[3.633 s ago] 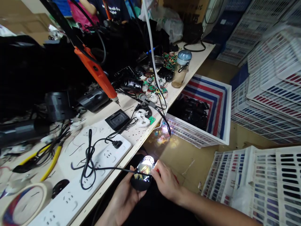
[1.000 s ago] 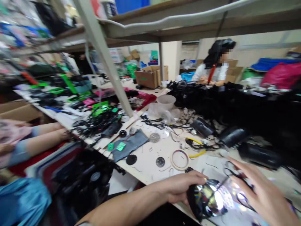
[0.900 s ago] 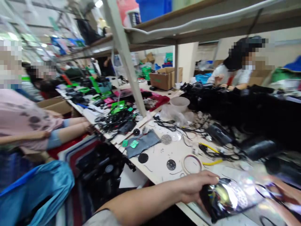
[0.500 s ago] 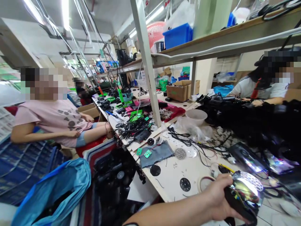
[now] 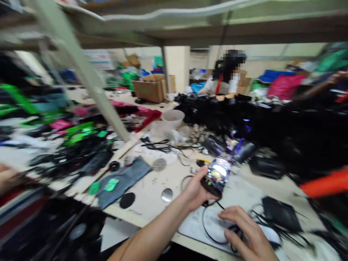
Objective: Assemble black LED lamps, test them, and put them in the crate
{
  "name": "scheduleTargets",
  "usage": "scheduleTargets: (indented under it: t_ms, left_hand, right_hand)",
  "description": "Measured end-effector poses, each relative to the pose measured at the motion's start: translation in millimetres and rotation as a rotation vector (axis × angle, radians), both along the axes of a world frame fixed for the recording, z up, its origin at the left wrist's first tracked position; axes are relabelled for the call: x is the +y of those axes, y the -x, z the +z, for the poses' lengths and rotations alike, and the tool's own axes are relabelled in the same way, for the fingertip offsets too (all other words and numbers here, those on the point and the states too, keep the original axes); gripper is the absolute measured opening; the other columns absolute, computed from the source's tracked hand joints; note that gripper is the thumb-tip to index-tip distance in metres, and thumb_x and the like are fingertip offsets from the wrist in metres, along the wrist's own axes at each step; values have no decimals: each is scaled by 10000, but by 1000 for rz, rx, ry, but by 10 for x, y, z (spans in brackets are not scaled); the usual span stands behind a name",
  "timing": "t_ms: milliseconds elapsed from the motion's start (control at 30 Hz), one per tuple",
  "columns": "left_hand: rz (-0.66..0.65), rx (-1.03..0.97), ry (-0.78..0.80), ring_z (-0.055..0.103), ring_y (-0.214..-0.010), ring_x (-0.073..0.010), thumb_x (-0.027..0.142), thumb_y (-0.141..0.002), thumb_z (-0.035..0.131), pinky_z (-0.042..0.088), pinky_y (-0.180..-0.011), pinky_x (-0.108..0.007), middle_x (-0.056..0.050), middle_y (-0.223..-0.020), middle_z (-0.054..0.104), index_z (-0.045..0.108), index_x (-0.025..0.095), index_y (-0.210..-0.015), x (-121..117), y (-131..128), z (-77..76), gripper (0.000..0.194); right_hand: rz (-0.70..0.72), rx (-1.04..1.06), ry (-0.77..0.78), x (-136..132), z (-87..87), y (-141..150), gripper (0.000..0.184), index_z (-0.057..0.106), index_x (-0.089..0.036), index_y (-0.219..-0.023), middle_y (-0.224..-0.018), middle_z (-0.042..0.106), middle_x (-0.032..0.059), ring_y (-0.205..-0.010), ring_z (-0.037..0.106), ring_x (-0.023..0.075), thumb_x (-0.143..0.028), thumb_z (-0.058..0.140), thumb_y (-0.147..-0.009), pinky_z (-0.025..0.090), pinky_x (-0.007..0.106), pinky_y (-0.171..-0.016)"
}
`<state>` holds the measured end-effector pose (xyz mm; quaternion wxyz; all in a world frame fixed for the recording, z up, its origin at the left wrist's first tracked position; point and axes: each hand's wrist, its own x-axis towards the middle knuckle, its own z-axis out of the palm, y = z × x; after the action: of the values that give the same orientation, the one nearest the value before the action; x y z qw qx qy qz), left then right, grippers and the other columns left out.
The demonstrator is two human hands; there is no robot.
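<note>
My left hand (image 5: 194, 190) grips a black device with a shiny, mirror-like front (image 5: 217, 173), held up over the bench; its exact kind is not clear. Lower right, my right hand (image 5: 244, 230) is open, fingers curved and apart, with nothing visible between them. A thin black cable (image 5: 208, 230) loops between the two hands, and a dark bundle of it lies partly hidden behind my right fingers. To the left of the held device lie a round shiny disc (image 5: 166, 195) and a dark round mesh piece (image 5: 127, 200).
A grey cloth (image 5: 123, 181) carries small green circuit boards (image 5: 111, 184). A slanted metal post (image 5: 89, 83) and an overhead shelf (image 5: 190, 27) frame the bench. Black parts (image 5: 272, 130) are heaped behind. An orange object (image 5: 324, 183) juts in at right. A co-worker's hand (image 5: 7, 177) shows at left.
The view has swung right, and the seated person at left has mostly left it. My right hand has come into view. My left hand still grips the shiny device.
</note>
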<state>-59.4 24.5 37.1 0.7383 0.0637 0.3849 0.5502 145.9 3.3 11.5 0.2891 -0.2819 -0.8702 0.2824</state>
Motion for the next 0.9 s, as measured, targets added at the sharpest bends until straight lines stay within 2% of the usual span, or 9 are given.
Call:
scheduleTargets:
  t_ms: [67, 133, 200, 300, 433, 533, 633, 767, 900]
  left_hand:
    - [-25, 40, -22, 645, -682, -187, 369, -900, 504, 536, -596, -320, -74, -958, 681, 501, 262, -1281, -5, 3, -12, 396]
    - [-84, 76, -40, 651, -665, -184, 355, -907, 503, 544, -553, -310, -94, -1022, 685, 490, 265, -1316, -21, -20, -5, 419]
    - [-117, 93, -57, 659, -689, -183, 335, -903, 522, 553, -548, -311, -95, -1094, 676, 478, 281, -1337, -46, -65, 34, 440]
    - [-138, 106, 5, 650, -660, -149, 282, -867, 590, 542, -527, -271, -69, -1126, 676, 513, 301, -1304, -66, -147, 102, 444]
    - [-135, 181, 107, 676, -638, -185, 260, -852, 613, 546, -518, -292, -76, -969, 707, 494, 262, -1316, -17, -241, 119, 479]
    - [-119, 178, 99, 698, -661, -219, 236, -878, 574, 564, -557, -324, -92, -894, 712, 440, 230, -1362, 19, -294, 94, 502]
    - [-40, 135, 62, 704, -711, -204, 215, -908, 528, 584, -637, -344, -88, -946, 712, 461, 238, -1349, 17, -313, 68, 446]
    - [58, 22, -2, 694, -747, -195, 222, -944, 459, 587, -688, -355, -98, -970, 703, 532, 179, -1262, -34, -277, 66, 329]
    - [105, -46, -37, 694, -796, -216, 258, -945, 467, 576, -731, -374, -123, -1004, 700, 538, 167, -1244, -94, -225, 94, 320]
  right_hand:
    - [-121, 59, 58, 18, 166, -32, 128, 662, -295, -975, -936, 684, 44, -894, 669, 202, -296, 556, -903, 557, 277, -766]
    - [-299, 122, 64, 86, 237, -47, 114, 665, -258, -896, -843, 668, 35, -816, 652, 191, -276, 552, -906, 530, 276, -733]
    - [-457, 170, 49, 138, 241, -77, 136, 656, -228, -841, -777, 644, 31, -737, 628, 181, -260, 540, -904, 506, 270, -666]
    - [-558, 160, 11, 165, 205, -111, 171, 644, -214, -792, -742, 630, 31, -701, 613, 182, -229, 508, -895, 486, 281, -636]
    - [-549, 85, -23, 174, 197, -69, 146, 613, -242, -792, -749, 617, 10, -692, 616, 181, -204, 498, -874, 492, 290, -628]
    - [-539, 22, -65, 126, 241, 2, 117, 599, -239, -812, -778, 620, 16, -745, 631, 188, -193, 510, -874, 495, 285, -658]
    - [-496, -27, -88, 28, 286, 75, 113, 595, -219, -833, -792, 624, 29, -775, 628, 192, -180, 505, -889, 482, 283, -684]
    - [-462, 21, -104, -110, 294, 171, 122, 575, -209, -832, -774, 612, 29, -746, 605, 177, -161, 487, -903, 459, 271, -664]
    - [-446, 102, 15, -203, 211, 308, 54, 544, -206, -891, -777, 610, 27, -716, 609, 167, -193, 494, -910, 481, 270, -659]
